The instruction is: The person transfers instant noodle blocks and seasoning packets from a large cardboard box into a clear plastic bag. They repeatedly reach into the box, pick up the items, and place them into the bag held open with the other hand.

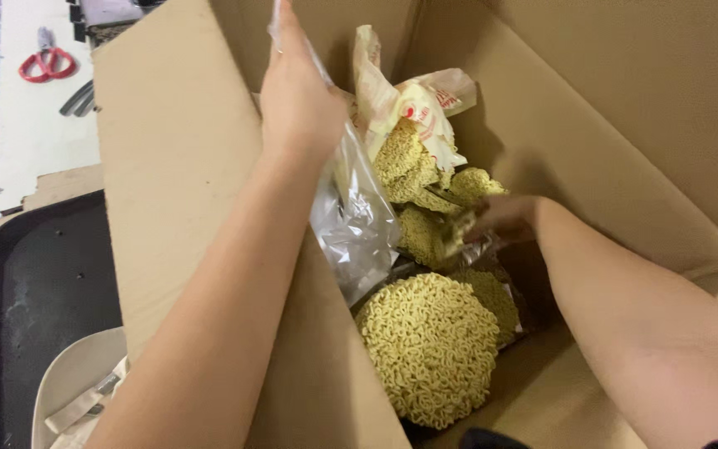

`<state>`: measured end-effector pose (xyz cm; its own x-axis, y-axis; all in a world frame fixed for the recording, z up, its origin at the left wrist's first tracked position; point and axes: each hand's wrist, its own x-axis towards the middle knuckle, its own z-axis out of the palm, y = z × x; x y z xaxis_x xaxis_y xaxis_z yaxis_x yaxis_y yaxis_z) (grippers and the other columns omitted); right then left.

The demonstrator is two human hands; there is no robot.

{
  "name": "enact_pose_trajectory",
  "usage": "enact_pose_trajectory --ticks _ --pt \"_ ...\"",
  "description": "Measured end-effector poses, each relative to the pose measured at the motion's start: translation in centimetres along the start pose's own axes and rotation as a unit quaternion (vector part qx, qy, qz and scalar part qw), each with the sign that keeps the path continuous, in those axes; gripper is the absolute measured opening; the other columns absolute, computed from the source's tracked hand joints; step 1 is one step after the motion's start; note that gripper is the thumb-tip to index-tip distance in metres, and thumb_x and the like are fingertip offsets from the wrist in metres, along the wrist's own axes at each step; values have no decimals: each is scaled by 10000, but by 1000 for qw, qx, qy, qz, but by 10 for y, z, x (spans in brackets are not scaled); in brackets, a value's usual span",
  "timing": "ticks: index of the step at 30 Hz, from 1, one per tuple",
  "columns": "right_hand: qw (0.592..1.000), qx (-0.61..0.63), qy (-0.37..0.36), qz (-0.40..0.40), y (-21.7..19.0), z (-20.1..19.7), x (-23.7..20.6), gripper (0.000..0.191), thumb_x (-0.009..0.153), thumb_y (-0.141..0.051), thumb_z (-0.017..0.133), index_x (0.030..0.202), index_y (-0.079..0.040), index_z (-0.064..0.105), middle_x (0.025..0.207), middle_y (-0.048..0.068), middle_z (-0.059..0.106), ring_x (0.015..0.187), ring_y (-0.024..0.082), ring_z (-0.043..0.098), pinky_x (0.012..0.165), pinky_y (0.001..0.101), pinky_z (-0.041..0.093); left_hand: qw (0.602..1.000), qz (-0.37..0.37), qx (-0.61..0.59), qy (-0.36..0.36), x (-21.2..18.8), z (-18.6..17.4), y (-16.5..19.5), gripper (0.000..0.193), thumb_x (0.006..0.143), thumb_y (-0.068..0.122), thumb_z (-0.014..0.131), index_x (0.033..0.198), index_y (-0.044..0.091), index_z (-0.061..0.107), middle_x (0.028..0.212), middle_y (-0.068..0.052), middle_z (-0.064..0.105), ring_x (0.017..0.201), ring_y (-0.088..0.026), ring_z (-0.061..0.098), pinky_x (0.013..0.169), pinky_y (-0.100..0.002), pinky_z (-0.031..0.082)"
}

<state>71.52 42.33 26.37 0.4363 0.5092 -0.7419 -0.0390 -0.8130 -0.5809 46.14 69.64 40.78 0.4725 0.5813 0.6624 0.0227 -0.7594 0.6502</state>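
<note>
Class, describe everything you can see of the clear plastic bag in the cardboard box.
The clear plastic bag is thin, crinkled and shiny, hanging upright along the box's left wall. The left hand holds its top edge up. Its lower end sits among round blocks of yellow dried noodles. What it contains cannot be told.

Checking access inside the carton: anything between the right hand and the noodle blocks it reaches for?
Nothing visible. The right hand is already down among the loose noodle blocks, fingers touching them. The clear plastic bag hangs to the side, held up by the left hand against the cardboard box wall. The fingertips are blurred.
</note>
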Motion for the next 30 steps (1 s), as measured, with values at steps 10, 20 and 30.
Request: enact_pose_trajectory --ticks 10,20,30 --pt "963 -210 137 -100 -36 61 11 1204 653 -100 881 1643 -229 208 1501 219 517 1225 303 631 1036 428 534 999 0 31 8 3 9 -7 970 754 -78 727 1569 39 215 1480 -278 517 1239 -460 596 1030 -473 509" --pt "970 -150 185 -58 7 -11 53 529 749 -176 871 1245 -67 724 1066 162 781 940 271 744 878 400 593 999 26 33 -9 0 12 -16 968 771 -93 697 1588 31 194 1492 -269 514 1306 -454 557 1061 -459 492" --pt "987 77 -135 30 -1 38 14 384 846 -111 723 1222 -123 648 1033 149 721 905 262 663 744 436 582 1000 12 17 -18 -1 8 -13 967 740 -33 766 1557 53 257 1438 -280 545 1237 -463 592 1016 -469 512"
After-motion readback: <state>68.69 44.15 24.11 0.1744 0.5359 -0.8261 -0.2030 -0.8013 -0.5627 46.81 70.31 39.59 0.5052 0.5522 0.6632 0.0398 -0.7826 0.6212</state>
